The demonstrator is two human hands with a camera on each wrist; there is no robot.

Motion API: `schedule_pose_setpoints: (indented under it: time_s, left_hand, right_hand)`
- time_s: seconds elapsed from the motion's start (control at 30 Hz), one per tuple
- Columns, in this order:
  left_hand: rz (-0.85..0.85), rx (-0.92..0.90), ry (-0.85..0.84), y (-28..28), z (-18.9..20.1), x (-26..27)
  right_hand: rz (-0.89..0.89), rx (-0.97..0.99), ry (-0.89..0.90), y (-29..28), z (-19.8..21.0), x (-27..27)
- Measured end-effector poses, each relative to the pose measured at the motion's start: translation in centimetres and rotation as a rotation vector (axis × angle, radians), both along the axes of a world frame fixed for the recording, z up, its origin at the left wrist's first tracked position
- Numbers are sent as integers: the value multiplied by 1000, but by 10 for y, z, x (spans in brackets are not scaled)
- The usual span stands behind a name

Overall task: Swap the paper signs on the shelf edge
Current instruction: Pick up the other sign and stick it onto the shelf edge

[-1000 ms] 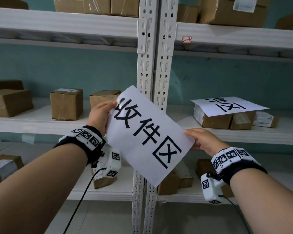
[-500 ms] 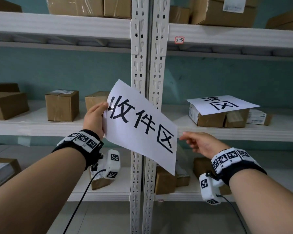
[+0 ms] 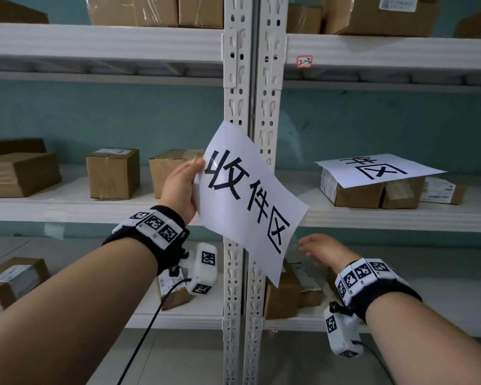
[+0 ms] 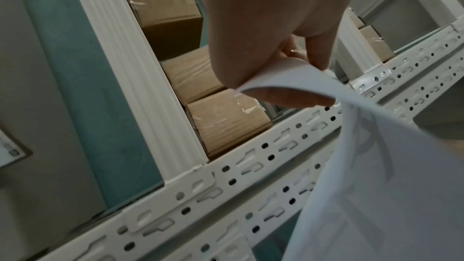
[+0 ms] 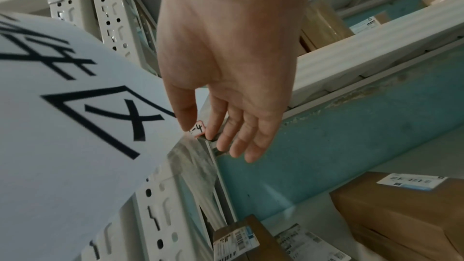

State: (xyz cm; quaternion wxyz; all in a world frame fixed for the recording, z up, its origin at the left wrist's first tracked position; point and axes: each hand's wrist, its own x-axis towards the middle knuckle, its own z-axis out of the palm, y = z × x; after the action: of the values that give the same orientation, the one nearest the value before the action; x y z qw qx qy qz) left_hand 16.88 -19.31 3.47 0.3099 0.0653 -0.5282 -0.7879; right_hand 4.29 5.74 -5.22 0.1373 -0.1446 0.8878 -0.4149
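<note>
A white paper sign (image 3: 247,201) with large black characters hangs tilted in front of the white shelf uprights (image 3: 246,87). My left hand (image 3: 182,187) pinches its upper left edge between thumb and fingers; the left wrist view shows this pinch (image 4: 283,86) on the curling sheet (image 4: 391,176). My right hand (image 3: 321,250) is below the sign's lower right corner, fingers relaxed, holding nothing. In the right wrist view its fingers (image 5: 236,126) hang loose beside the sign (image 5: 75,118). A second paper sign (image 3: 378,169) lies on cardboard boxes on the middle right shelf.
Cardboard boxes (image 3: 113,173) stand on the middle left shelf (image 3: 67,208), more on the top shelf (image 3: 156,9) and the lower shelf (image 3: 11,282). A small red-edged label (image 3: 304,61) is stuck on the upper right shelf edge. The wall behind is teal.
My right hand has let go of the sign and dropped below it. The sign now hangs from my left hand alone, tilted more steeply.
</note>
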Motion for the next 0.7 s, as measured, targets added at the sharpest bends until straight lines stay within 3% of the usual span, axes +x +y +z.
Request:
schedule_pose_setpoints:
  time_s: [0.3, 0.7]
  left_hand:
    - [-219, -16, 26, 32, 2, -8]
    - [-28, -94, -84, 10, -16, -7]
  right_hand:
    - [36, -116, -63, 4, -4, 4]
    - [-40, -157, -111, 7, -5, -13]
